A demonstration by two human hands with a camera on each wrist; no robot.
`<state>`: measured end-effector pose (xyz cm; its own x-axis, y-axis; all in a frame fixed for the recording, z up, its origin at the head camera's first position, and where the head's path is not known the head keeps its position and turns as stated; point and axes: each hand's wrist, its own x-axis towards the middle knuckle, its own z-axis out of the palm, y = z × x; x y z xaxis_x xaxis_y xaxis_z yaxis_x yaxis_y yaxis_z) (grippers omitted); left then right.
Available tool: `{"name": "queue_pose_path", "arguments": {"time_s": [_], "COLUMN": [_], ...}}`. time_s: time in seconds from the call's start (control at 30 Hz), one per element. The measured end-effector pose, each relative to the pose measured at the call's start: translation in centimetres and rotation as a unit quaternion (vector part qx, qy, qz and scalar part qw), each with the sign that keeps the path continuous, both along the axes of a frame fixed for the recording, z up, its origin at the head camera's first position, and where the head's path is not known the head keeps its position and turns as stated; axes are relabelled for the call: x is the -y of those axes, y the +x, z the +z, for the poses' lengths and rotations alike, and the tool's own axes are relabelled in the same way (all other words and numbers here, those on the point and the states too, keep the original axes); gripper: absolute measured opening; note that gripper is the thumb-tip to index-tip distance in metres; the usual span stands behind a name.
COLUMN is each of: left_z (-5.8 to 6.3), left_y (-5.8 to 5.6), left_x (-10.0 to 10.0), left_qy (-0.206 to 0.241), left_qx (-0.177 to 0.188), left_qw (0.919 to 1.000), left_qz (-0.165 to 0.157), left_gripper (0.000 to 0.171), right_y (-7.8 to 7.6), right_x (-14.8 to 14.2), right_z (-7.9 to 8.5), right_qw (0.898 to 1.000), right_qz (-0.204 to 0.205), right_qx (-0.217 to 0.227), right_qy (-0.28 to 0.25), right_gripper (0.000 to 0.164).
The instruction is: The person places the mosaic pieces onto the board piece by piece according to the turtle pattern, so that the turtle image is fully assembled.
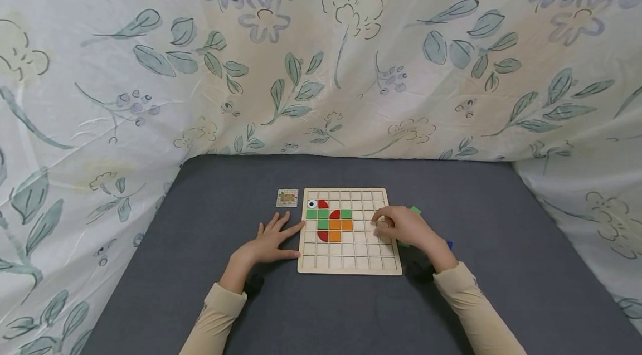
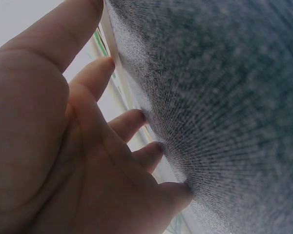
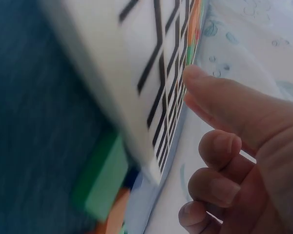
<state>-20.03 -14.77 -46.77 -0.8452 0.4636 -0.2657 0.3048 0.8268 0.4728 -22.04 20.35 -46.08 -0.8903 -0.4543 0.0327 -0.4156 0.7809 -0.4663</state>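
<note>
A pale wooden grid board (image 1: 351, 264) lies on the dark cloth. Its upper left cells hold green, orange and red pieces and an eye piece (image 1: 312, 204); one of them is an orange square (image 1: 346, 224). My left hand (image 1: 268, 243) is spread flat on the cloth, with thumb and index fingertips at the board's left edge. Over the board's right side hovers my right hand (image 1: 401, 225). Its thumb and index finger stand apart in the head view with no piece showing between them, and the other fingers (image 3: 219, 185) curl loosely.
A small picture card (image 1: 287, 198) lies beyond my left hand, beside the board. Green pieces (image 1: 416, 210) and a blue piece (image 1: 449, 244) lie right of the board, partly hidden by my right hand and wrist. A floral curtain (image 1: 321, 93) hangs behind the table.
</note>
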Motion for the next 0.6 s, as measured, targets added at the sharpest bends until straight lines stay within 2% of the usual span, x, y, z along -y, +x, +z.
{"name": "queue_pose_path", "arguments": {"time_s": [0.23, 0.6], "left_z": [0.0, 0.0], "left_y": [0.0, 0.0], "left_x": [0.1, 0.1], "left_qy": [0.001, 0.005], "left_qx": [-0.001, -0.002], "left_qw": [1.0000, 1.0000], "left_qz": [0.000, -0.001], "left_gripper": [0.075, 0.075], "right_y": [-0.1, -0.9], "right_x": [-2.1, -5.7], "right_z": [0.2, 0.4], "right_qw": [1.000, 0.998], "right_qz": [-0.021, -0.061], "right_qx": [-0.014, 0.004], "right_qy": [0.009, 0.018], "right_gripper": [0.024, 0.027]}}
